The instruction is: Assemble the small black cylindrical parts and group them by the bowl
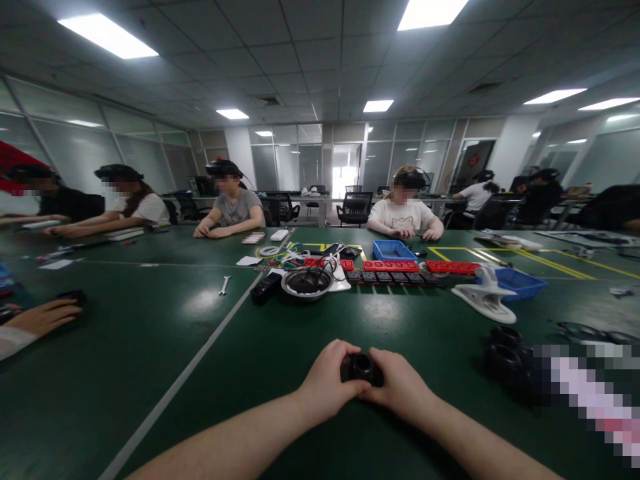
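Note:
Both my hands are wrapped round a small black part with a round opening on top [362,364], close to the green table's surface. My left hand [327,377] grips it from the left, its thumb along the near side. From the right, my right hand [400,383] closes on the same part, with its thumb close to the left one. The undersides of the fingers and the lower part of the black piece are hidden.
Ahead lie a round metal dish [307,283], a black handheld device [267,288], red trays [390,265], a blue bin [394,251] and a white clamp base [484,299]. A wrench [225,286] lies left. Black cylindrical parts [505,353] sit right. Another person's hand [45,319] rests far left.

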`<action>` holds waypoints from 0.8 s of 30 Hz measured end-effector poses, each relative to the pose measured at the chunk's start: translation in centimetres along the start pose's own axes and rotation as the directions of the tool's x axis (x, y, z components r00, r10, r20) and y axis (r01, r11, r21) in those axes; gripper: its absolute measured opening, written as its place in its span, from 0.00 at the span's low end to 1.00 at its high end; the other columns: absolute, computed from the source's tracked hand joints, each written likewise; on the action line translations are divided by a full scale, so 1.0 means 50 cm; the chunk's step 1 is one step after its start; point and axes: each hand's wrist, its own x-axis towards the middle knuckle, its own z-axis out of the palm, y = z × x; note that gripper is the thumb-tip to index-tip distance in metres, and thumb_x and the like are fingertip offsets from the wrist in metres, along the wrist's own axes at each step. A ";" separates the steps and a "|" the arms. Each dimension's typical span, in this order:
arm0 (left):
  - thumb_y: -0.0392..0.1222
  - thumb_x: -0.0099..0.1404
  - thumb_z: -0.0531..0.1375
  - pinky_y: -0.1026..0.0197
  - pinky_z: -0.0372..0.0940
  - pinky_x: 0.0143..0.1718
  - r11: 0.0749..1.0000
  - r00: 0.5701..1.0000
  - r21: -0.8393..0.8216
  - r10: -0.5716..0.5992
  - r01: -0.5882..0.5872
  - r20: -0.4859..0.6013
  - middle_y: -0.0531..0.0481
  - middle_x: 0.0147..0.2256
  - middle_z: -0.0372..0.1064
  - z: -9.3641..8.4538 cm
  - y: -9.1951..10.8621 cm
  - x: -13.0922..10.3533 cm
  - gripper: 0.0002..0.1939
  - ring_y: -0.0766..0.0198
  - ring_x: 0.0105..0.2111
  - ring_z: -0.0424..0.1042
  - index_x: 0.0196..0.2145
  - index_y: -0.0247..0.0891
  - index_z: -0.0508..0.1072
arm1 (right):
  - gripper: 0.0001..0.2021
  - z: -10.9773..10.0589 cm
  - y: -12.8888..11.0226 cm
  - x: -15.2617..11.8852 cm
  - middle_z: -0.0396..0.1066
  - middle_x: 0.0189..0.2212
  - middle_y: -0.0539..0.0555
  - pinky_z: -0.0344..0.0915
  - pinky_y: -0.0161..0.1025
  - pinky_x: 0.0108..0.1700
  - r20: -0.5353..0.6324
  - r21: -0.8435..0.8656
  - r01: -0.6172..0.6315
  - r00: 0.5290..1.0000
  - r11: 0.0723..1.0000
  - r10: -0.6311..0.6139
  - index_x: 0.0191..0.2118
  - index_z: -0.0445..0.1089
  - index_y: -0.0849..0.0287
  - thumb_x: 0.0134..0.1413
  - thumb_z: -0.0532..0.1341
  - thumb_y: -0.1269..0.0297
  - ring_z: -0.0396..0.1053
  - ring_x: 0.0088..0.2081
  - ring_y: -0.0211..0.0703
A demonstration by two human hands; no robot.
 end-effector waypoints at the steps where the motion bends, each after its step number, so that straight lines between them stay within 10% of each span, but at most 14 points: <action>1: 0.36 0.46 0.65 0.61 0.59 0.39 1.000 1.000 0.006 0.007 -0.007 -0.008 0.50 0.37 0.62 0.000 -0.002 0.000 0.21 0.61 0.38 0.62 0.39 0.38 0.66 | 0.16 0.001 -0.004 -0.002 0.66 0.26 0.51 0.54 0.36 0.30 -0.028 -0.049 0.013 0.999 0.999 -0.015 0.27 0.62 0.60 0.37 0.63 0.53 0.62 0.29 0.42; 12: 0.45 0.48 0.64 0.58 0.57 0.41 0.990 0.998 0.136 0.039 -0.046 0.055 0.50 0.37 0.64 -0.022 0.006 0.005 0.19 0.58 0.40 0.62 0.39 0.41 0.68 | 0.27 -0.043 0.027 0.005 0.65 0.43 0.55 0.56 0.43 0.45 0.165 0.219 0.175 0.963 0.960 -0.213 0.49 0.60 0.56 0.39 0.64 0.59 0.61 0.43 0.48; 19: 0.41 0.48 0.65 0.60 0.56 0.43 0.986 0.982 0.048 0.150 -0.157 0.118 0.50 0.39 0.63 -0.028 0.012 0.005 0.20 0.60 0.41 0.61 0.40 0.41 0.69 | 0.13 -0.042 0.025 0.008 0.66 0.32 0.50 0.58 0.35 0.35 0.250 0.245 0.117 0.951 0.962 -0.180 0.35 0.67 0.59 0.38 0.65 0.65 0.63 0.34 0.42; 24: 0.41 0.47 0.65 0.60 0.57 0.40 0.997 0.997 0.056 0.059 -0.062 0.039 0.50 0.37 0.63 -0.010 0.000 0.003 0.19 0.59 0.40 0.61 0.38 0.38 0.68 | 0.15 -0.008 -0.007 -0.001 0.65 0.26 0.51 0.54 0.35 0.29 0.046 -0.023 0.011 0.999 1.000 -0.010 0.29 0.63 0.60 0.37 0.64 0.55 0.62 0.29 0.42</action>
